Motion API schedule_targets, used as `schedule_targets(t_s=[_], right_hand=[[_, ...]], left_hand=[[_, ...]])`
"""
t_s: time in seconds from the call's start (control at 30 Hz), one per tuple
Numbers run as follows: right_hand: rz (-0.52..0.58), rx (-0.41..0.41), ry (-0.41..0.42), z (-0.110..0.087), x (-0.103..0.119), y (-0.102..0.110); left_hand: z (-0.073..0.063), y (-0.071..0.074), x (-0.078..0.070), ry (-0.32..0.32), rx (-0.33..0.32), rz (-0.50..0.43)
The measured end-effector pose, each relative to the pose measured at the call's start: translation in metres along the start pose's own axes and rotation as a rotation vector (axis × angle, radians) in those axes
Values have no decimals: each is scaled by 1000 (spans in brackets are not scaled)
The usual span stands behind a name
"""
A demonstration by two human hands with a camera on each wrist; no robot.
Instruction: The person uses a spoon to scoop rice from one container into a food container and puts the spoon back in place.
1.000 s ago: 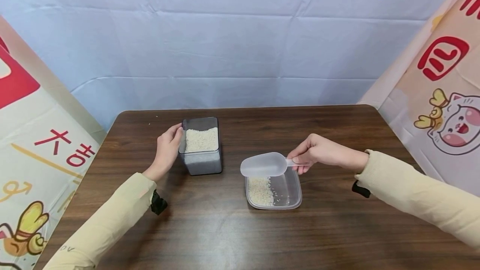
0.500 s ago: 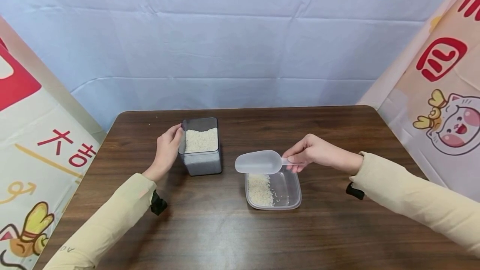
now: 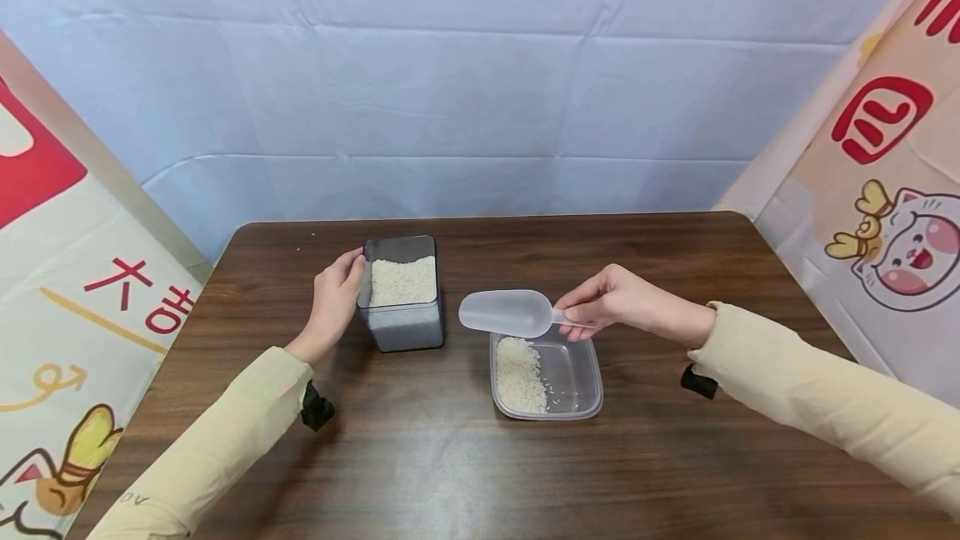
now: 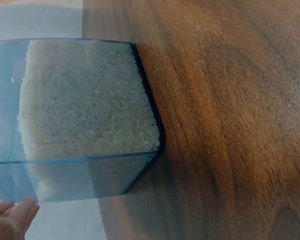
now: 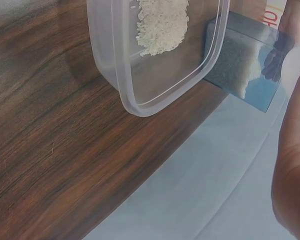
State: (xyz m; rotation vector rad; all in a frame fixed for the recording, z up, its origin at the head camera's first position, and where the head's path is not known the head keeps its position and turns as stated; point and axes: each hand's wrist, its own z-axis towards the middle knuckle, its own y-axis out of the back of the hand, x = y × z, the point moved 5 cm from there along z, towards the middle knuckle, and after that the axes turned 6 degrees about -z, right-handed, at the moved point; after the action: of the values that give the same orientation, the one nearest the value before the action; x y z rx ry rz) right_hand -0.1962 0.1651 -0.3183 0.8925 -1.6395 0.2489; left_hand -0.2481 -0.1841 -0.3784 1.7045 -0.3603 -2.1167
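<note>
In the head view, my left hand (image 3: 333, 298) grips the left side of a tinted clear square canister (image 3: 405, 332) near its rim. White rice (image 3: 403, 280) fills much of it; in the left wrist view the rice (image 4: 90, 100) shows through the wall. My right hand (image 3: 611, 304) pinches the handle of a translucent plastic scoop (image 3: 506, 312). No rice shows in the scoop, which hangs level over the far rim of a clear plastic tub (image 3: 581, 382). A smaller heap of rice (image 3: 521, 377) lies in the tub's left half, with several loose grains beside it.
Both containers stand on a dark wood-grain table (image 3: 450, 473), the canister left of the tub. A pale cloth backdrop (image 3: 465, 107) hangs behind the table's far edge. Printed banners (image 3: 892, 215) flank both sides. A single grain (image 5: 53, 148) lies on the table in the right wrist view.
My right hand has carried the scoop left and slightly away from me, from above the tub toward the canister. My left hand and both containers have stayed in place.
</note>
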Motion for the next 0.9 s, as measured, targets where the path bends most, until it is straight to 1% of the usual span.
schedule_targets(t_s=[0.3, 0.63, 0.9], right_hand=[[48, -6, -16, 5, -2, -4], [82, -11, -17, 10, 2, -8], [107, -18, -40, 15, 8, -11]], left_hand=[[1, 0, 0, 2, -3, 2], [0, -1, 1, 1, 10, -4], [0, -1, 0, -8, 5, -8]])
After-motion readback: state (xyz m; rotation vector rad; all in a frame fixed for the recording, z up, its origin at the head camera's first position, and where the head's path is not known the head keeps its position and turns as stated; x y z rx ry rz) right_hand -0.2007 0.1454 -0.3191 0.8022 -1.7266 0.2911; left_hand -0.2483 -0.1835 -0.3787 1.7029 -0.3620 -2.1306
